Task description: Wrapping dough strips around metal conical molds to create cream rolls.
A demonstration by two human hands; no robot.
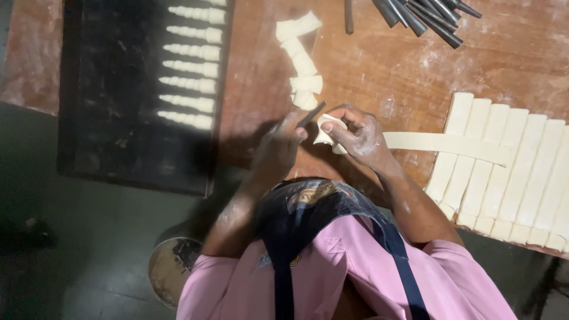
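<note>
My left hand (278, 145) grips a thin dark metal cone (312, 114) that points up and to the right. My right hand (355, 135) pinches a pale dough strip (326, 129) against the cone's tip. That strip runs off to the right as a long band (444, 142) lying across a row of cut dough strips (510, 172). Both hands are dusted with flour and hover over the brown wooden table (385, 71).
A black tray (118, 118) on the left holds several wrapped dough cones (189, 68) in a column. Loose dough pieces (301, 59) lie above my hands. Several bare metal cones (424, 15) are piled at the top. A round tin (172, 266) sits on the floor below.
</note>
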